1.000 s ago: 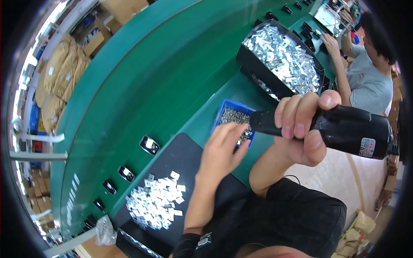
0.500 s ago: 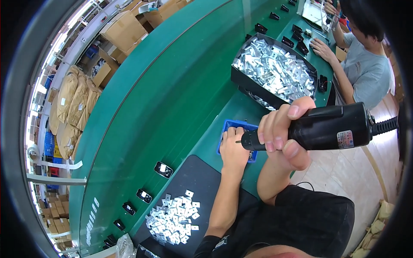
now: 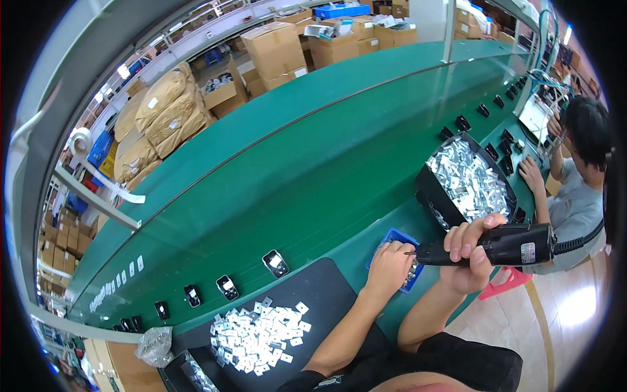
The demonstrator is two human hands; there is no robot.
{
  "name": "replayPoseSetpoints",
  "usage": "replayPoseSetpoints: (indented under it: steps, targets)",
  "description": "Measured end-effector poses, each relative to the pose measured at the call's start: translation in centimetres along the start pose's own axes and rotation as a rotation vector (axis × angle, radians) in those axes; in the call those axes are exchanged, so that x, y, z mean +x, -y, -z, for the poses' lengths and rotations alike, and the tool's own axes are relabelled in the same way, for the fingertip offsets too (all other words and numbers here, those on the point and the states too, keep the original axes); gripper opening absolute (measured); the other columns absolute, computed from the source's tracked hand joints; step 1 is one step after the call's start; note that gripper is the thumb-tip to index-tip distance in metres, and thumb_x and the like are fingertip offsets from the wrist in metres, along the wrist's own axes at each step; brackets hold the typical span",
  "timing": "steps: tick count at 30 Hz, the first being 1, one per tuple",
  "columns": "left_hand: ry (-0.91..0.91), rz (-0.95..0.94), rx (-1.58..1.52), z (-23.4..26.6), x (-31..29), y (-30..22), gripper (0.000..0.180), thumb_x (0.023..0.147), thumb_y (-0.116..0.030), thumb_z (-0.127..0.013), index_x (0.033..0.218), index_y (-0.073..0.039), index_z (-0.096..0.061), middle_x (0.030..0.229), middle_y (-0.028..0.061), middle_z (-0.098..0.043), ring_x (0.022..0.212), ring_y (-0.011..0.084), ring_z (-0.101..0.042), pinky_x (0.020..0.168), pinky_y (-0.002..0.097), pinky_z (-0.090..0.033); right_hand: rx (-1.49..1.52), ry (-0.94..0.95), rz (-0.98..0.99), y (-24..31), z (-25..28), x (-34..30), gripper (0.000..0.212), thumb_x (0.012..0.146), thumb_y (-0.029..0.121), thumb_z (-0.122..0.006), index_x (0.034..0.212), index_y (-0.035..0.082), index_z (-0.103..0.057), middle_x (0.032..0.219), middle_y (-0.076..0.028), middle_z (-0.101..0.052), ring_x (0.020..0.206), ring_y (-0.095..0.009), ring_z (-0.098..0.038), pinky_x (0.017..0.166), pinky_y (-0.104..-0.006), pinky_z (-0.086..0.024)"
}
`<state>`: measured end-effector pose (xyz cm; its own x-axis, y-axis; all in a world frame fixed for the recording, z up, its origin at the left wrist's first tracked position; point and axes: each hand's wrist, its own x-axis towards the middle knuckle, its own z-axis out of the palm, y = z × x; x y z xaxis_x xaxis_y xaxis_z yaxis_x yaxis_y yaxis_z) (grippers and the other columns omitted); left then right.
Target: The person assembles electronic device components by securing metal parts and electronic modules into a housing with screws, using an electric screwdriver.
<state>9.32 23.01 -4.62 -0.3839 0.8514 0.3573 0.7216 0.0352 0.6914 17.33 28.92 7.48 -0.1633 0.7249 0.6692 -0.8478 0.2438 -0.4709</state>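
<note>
My right hand [image 3: 470, 248] is wrapped round a black electric screwdriver [image 3: 513, 244], held level with its bit pointing left. At the blue bin [image 3: 390, 236], which holds small metal parts, is my left hand [image 3: 390, 266]. Its fingers are curled close together at the bit's tip; the fingertips are hidden, so what they hold cannot be made out. Left of that forearm, a pile of small silver metal plates [image 3: 258, 334] lies on a black mat [image 3: 320, 287].
Beyond the bin stands a black box [image 3: 428, 189] heaped with metal pieces. Small black housings [image 3: 275, 263] line the green conveyor [image 3: 261, 209]. A co-worker [image 3: 578, 176] sits at the right. A clear plastic bag [image 3: 155, 346] lies at the lower left.
The whole view has swung, so the bench appears lower and further right. My left fingers, earlier reaching into the bin, now curl by the bit's tip. The screwdriver stays in my right hand.
</note>
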Motion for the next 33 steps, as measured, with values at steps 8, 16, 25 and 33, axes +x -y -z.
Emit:
replayPoseSetpoints:
  steps: [8, 16, 25, 33]
  targets:
    - [0.083, 0.028, -0.182, 2.3, 0.5, 0.1, 0.023, 0.08, -0.025, -0.068, 0.08, -0.003, -0.06, 0.075, 0.0126, -0.062, 0.073, 0.0309, -0.06, 0.065, 0.0408, -0.047, 0.014, 0.007, 0.036, 0.1, 0.5, -0.1, 0.042, 0.079, 0.012, -0.062, 0.113, 0.0, -0.04, 0.068, -0.004, -0.048, 0.052, -0.012, -0.047, 0.052, -0.0253, -0.042]
    - [0.039, -0.081, -0.501, 5.9, 0.5, -0.5, 0.029, 0.072, -0.02, -0.078, 0.071, -0.003, -0.055, 0.067, 0.0074, -0.059, 0.062, 0.0206, -0.058, 0.053, 0.0315, -0.045, 0.046, 0.066, 0.035, 1.1, 0.1, -0.5, 0.043, 0.081, 0.015, -0.065, 0.113, 0.003, -0.039, 0.068, -0.002, -0.047, 0.052, -0.011, -0.046, 0.051, -0.0237, -0.039]
    - [-0.14, -0.185, -0.513, 6.5, 0.1, 1.5, 0.02, 0.063, -0.006, -0.081, 0.077, -0.006, -0.067, 0.068, 0.0039, -0.064, 0.06, 0.0144, -0.061, 0.05, 0.0253, -0.046, 0.118, 0.117, -0.044, -0.4, -1.1, -0.8, 0.04, 0.081, 0.013, -0.065, 0.109, 0.004, -0.038, 0.067, -0.003, -0.048, 0.051, -0.011, -0.048, 0.05, -0.0239, -0.041]
    - [-0.216, -0.296, -0.407, 7.2, -0.1, 1.6, 0.023, 0.057, -0.004, -0.081, 0.073, -0.004, -0.065, 0.074, 0.0049, -0.068, 0.065, 0.0173, -0.064, 0.056, 0.027, -0.051, 0.119, 0.115, -0.026, -0.2, -2.1, -1.3, 0.04, 0.083, 0.014, -0.064, 0.112, 0.006, -0.038, 0.069, -0.001, -0.049, 0.054, -0.009, -0.048, 0.053, -0.0244, -0.041]
